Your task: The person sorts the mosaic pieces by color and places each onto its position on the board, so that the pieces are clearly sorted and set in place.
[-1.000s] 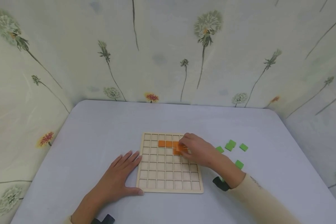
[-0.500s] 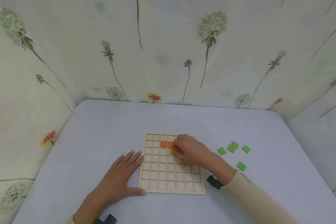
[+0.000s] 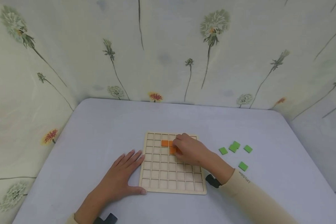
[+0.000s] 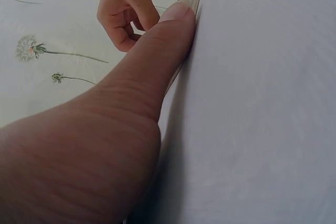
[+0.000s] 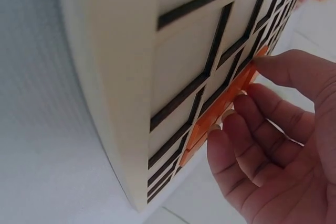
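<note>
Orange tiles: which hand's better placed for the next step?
Right, likely: the right hand is touching the orange tiles; the left hand lies spread against the edge of the board, apart from them.

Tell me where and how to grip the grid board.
Probably pinch the grid board by its left and right rims, one hand from each side: it lies flat, its plain border frames the grid, and orange tiles sit on it, favouring a level hold.

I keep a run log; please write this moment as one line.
left grip: touching edge of gridded board | right grip: curled at orange tiles on board | green tiles: on table, right of board
</note>
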The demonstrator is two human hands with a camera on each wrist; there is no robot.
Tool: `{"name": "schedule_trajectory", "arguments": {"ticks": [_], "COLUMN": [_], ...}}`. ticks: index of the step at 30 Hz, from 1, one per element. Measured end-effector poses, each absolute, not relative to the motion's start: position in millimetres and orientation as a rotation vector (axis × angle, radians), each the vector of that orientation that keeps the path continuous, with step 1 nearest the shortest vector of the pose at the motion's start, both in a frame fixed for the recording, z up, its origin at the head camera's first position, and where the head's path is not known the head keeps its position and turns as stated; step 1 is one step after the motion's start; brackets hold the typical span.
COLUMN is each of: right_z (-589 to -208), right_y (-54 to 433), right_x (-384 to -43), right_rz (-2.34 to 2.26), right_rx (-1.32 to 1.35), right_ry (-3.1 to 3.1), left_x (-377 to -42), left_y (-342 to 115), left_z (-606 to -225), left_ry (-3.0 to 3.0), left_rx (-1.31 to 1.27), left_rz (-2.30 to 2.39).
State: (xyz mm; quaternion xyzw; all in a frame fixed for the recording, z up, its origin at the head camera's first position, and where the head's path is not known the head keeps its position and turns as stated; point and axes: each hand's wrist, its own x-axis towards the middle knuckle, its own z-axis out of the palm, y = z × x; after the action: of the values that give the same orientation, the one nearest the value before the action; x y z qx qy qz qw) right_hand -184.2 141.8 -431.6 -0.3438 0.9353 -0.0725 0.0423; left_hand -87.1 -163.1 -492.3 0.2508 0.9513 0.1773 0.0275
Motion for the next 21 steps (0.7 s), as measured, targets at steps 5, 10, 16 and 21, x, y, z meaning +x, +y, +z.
{"name": "schedule_trajectory", "arguments": {"ticks": [5,10,16,21], "right_z": [-430.9,-429.7,-430.6,-430.9], "right_y": [140.4,139.9,138.6,138.0], "right_x": [-184.7,-184.2,-184.5,-184.9], "right_rz": [-0.23,-0.232,-0.2,-0.184], "right_rx": [-1.037,-1.034,-1.01,-1.013], "right_ry": [2.857,2.852,2.856,2.867], "left_x": [-86.8,-86.5,-86.4,-86.6], "left_y": [-163.3,-163.6,-163.8,-163.5], "left_z": [-492.9,-491.1,-491.6,-491.4], "left_ry": [2.939,2.931,2.929,2.939], "left_rx": [0.759,0.763,0.762,0.775], "left_rz": [0.537,0.557,0.56,0.556]}}
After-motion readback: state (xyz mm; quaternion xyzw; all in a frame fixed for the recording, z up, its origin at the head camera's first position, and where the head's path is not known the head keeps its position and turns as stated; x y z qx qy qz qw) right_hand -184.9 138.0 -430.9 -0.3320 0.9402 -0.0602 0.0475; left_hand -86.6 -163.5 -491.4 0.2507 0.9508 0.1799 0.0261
